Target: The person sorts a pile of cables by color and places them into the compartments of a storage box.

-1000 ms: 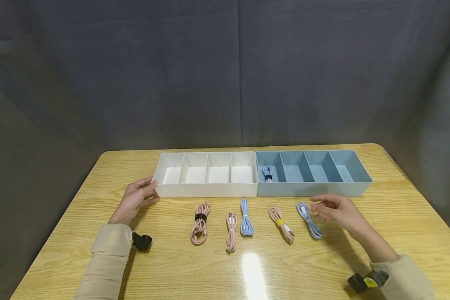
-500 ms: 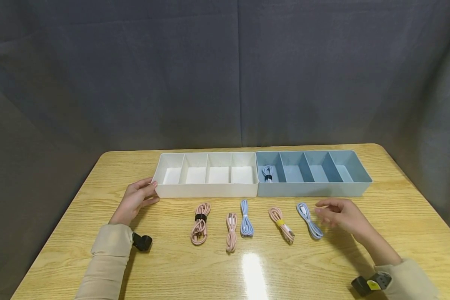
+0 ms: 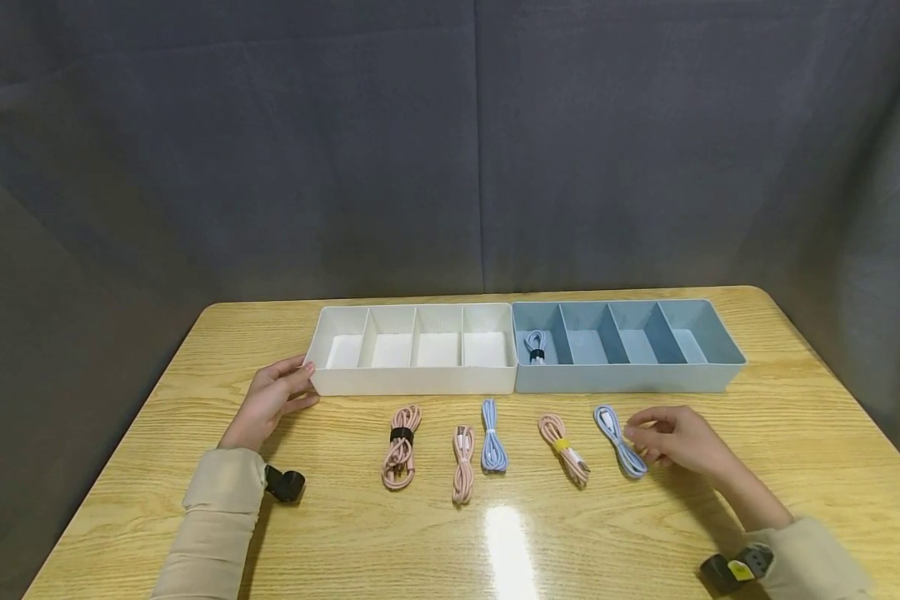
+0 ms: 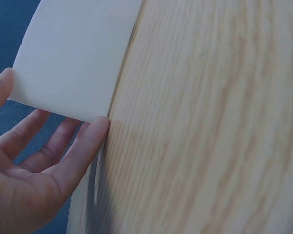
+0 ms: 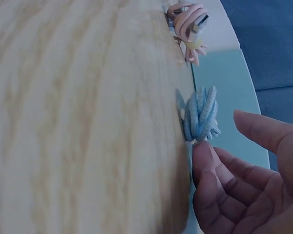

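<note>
My left hand (image 3: 272,398) rests at the left end of the white divided box (image 3: 412,381). In the left wrist view its fairly straight fingers (image 4: 80,151) touch the white end wall, thumb at the rim. My right hand (image 3: 678,437) hovers just right of a coiled light-blue cable (image 3: 619,442), holding nothing. The right wrist view shows its fingers (image 5: 224,180) loosely bent close by the blue cable (image 5: 201,114), with the thumb held apart. Left of that cable lies a pink cable with a yellow tie (image 3: 563,450).
Against the white box stands a blue divided box (image 3: 622,379); its leftmost compartment holds a blue cable with a black strap (image 3: 536,346). Before the white box lie a pink cable with a black strap (image 3: 401,447), another pink cable (image 3: 462,465) and a light-blue one (image 3: 492,437).
My right hand drew back slightly to the right and nearer me, then came a little left toward the blue cable again. The left hand and the cables stay in place.
</note>
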Demonstrator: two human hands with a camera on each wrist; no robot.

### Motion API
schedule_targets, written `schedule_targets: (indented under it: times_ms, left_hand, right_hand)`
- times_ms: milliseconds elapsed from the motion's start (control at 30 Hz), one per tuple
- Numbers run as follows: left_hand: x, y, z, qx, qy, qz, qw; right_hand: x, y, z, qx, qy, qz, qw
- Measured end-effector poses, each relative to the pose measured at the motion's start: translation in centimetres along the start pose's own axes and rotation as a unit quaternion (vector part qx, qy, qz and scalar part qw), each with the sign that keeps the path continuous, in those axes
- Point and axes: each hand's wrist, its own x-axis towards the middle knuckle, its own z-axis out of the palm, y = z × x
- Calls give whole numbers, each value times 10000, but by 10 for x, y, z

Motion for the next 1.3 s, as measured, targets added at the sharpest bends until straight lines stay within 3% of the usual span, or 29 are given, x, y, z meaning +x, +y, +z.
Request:
schedule_targets:
  times_ms: [467,1300]
  left_hand:
    - [0,0,-1,19,-69,26,10000]
    - [1,-1,0,-16,3,-22,10000]
  right_hand:
    - [4,-3,9,-405,-80,-76,9991]
    - [11,-7,16,-1287,184,48,9915]
